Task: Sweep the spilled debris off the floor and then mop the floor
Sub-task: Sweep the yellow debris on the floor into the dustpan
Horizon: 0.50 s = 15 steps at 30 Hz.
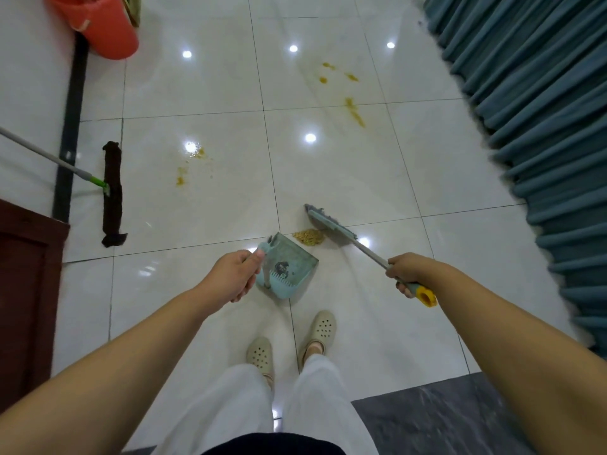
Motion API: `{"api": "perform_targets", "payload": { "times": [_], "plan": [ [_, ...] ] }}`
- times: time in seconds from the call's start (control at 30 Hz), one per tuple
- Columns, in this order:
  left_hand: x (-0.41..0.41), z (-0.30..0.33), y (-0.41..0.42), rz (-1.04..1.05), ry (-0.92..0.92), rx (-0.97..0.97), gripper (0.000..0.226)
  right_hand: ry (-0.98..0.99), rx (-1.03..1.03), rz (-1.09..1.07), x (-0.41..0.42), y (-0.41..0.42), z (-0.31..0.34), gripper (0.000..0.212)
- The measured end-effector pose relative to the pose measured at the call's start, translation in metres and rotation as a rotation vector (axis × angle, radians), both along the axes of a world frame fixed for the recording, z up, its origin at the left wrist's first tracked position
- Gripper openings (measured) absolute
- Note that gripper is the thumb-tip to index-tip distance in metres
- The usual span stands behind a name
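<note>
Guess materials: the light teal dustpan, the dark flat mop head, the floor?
Light teal dustpan: likely moulded plastic, matte, with a comb edge. Dark brown flat mop head: looks like fuzzy cloth, limp at its end. White floor: glossy tile, grout lines, mirrored lights.

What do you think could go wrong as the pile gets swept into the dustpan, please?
1. The small tan debris pile lies just beyond the teal plastic dustpan, beside one corner; a hard stroke of the grey-headed broom might scatter grains past it.
2. Yellow-orange wet stains remain on the glossy white tiled floor; dragging bristles through them would probably smear them.
</note>
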<state>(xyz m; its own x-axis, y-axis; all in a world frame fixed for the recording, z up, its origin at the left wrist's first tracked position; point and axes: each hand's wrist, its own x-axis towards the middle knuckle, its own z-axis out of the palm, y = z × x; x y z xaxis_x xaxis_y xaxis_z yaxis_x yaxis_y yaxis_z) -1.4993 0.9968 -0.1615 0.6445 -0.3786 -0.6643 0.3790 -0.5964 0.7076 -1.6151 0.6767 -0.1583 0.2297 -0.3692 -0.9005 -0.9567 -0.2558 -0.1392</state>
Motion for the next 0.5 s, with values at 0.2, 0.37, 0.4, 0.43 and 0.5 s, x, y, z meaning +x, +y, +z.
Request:
{"api": "perform_targets", "payload": {
  "times": [0.2, 0.37, 0.4, 0.43, 0.5],
  "plan": [
    [0.000, -0.011, -0.006, -0.088, 0.004, 0.031, 0.043, -0.012, 0.058, -0.158, 0.001, 0.016, -0.020, 0.018],
    [0.010, -0.012, -0.008, -0.132, -0.050, 0.098, 0.046, 0.026, 0.106, -0.116, -0.008, 0.034, -0.025, 0.023],
    [0.012, -0.012, -0.008, -0.135, -0.059, 0.103, 0.046, 0.036, 0.109, -0.092, -0.011, 0.037, -0.024, 0.024],
    [0.013, -0.011, -0.009, -0.137, -0.067, 0.109, 0.047, 0.044, 0.112, -0.063, -0.014, 0.040, -0.023, 0.025],
    [0.015, -0.011, -0.010, -0.141, -0.077, 0.115, 0.047, 0.061, 0.128, -0.009, -0.020, 0.046, -0.020, 0.027]
  ]
}}
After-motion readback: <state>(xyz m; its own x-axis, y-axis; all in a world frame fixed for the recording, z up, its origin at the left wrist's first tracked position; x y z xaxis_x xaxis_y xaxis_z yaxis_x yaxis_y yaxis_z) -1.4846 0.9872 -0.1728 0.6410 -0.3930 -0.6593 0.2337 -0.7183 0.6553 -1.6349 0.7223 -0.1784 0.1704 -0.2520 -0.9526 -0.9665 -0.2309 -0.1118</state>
